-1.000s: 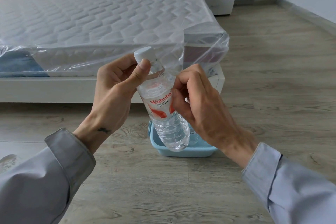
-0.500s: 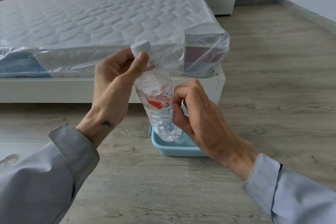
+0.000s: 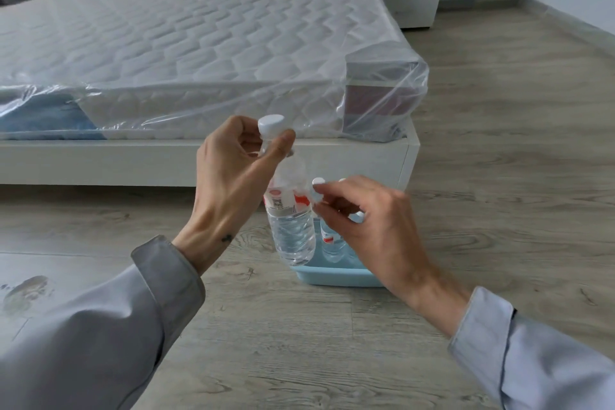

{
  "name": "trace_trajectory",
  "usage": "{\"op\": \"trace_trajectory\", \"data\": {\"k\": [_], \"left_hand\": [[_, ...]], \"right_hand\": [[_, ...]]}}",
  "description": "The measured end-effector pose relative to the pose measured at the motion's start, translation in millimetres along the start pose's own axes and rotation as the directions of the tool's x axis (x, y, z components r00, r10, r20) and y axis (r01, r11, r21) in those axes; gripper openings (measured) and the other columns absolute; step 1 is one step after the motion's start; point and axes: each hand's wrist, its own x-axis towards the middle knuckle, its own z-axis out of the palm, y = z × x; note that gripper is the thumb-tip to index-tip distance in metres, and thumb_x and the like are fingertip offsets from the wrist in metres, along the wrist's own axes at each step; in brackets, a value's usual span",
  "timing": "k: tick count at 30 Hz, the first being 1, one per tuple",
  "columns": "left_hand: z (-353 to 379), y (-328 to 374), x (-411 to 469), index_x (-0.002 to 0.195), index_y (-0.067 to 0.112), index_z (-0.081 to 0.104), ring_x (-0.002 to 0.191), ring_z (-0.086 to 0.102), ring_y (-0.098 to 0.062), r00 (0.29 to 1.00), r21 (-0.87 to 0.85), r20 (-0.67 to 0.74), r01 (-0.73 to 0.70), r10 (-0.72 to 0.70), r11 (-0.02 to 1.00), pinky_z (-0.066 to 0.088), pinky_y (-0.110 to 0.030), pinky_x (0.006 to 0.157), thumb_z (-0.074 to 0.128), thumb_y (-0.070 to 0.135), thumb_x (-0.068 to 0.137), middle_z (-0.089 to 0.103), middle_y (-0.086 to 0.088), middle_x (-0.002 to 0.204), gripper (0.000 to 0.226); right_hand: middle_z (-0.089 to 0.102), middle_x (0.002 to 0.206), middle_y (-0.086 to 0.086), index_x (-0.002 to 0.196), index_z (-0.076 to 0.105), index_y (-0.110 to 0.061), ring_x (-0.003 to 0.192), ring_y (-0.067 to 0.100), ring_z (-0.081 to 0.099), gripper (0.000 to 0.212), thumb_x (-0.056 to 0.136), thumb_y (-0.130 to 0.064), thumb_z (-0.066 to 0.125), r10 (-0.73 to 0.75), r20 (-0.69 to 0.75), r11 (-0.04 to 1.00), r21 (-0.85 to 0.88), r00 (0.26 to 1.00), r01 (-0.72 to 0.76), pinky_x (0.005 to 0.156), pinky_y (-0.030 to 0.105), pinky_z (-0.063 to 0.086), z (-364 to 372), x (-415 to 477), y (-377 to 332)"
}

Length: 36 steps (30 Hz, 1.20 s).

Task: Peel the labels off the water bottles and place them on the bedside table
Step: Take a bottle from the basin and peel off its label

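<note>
Bottle [image 3: 293, 230] label [image 3: 283, 201] red-and-white, print unreadable

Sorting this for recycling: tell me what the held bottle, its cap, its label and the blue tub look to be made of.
Bottle: clear thin plastic, glossy; ribbed walls, floor shows through.
Cap: opaque white plastic, smooth matte.
Label: thin printed film or paper, red on white; can't tell which.
Tub: light blue opaque plastic, smooth, likely moulded.
</note>
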Motion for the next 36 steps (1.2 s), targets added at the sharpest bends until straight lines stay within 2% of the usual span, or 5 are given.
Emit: {"op": "trace_trajectory", "data": {"k": [12,18,24,31,36], "left_hand": [[6.3,-52.0,-4.5,0.094,0.01,0.068,0.086,0.069,-0.028,0.981,0.221,-0.182,0.111,-0.071,0.969,0.051,-0.03,0.07,0.082,0.047,0.089,0.072,-0.003,0.087,0.04],[15.3,-63.6,-4.0,0.093,0.007,0.061,0.068,0.051,-0.011,0.975,0.257,-0.212,0.123,-0.068,0.959,0.041,-0.023,0.059,0.076,0.047,0.093,0.065,-0.002,0.082,0.043],[25.5,-70.4,-8.3,0.09,0.006,0.058,0.067,0.047,-0.009,0.972,0.245,-0.222,0.133,-0.078,0.96,0.04,-0.026,0.061,0.075,0.048,0.094,0.055,0.005,0.075,0.045],[22.5,-71.3,-5.3,0.085,0.006,0.054,0.063,0.043,-0.008,0.962,0.227,-0.259,0.142,-0.081,0.963,0.038,-0.017,0.054,0.079,0.042,0.09,0.05,0.007,0.072,0.044],[10.2,-76.3,0.7,0.08,0.009,0.053,0.067,0.052,-0.016,0.97,0.247,-0.235,0.12,-0.061,0.962,0.046,-0.02,0.057,0.085,0.045,0.084,0.054,0.005,0.072,0.048]], "right_hand": [[0.071,0.087,0.0,0.095,0.08,-0.014,0.075,0.016,0.068,0.003,0.094,-0.012,0.078,0.125,0.239,0.992,-0.01,0.963,-0.126,0.074,0.038,0.057,23.3,-36.8,1.0],[0.068,0.093,-0.002,0.095,0.076,-0.012,0.077,0.002,0.057,0.004,0.098,-0.012,0.073,0.079,0.315,0.997,-0.044,0.946,-0.068,0.077,0.017,0.049,36.5,-58.0,0.2],[0.064,0.099,0.0,0.103,0.075,-0.013,0.082,0.018,0.066,0.011,0.104,-0.016,0.064,0.028,0.422,0.999,-0.047,0.906,-0.009,0.077,0.03,0.055,50.9,-73.0,2.3],[0.068,0.096,0.0,0.098,0.077,-0.011,0.082,0.017,0.066,0.008,0.1,-0.013,0.07,0.075,0.417,0.997,-0.05,0.906,-0.059,0.077,0.027,0.053,34.1,-70.8,12.4],[0.07,0.087,-0.007,0.094,0.079,-0.012,0.076,0.007,0.066,0.005,0.092,-0.007,0.08,0.132,0.176,0.989,-0.089,0.975,-0.118,0.072,0.025,0.056,3.6,-42.8,28.2]]}}
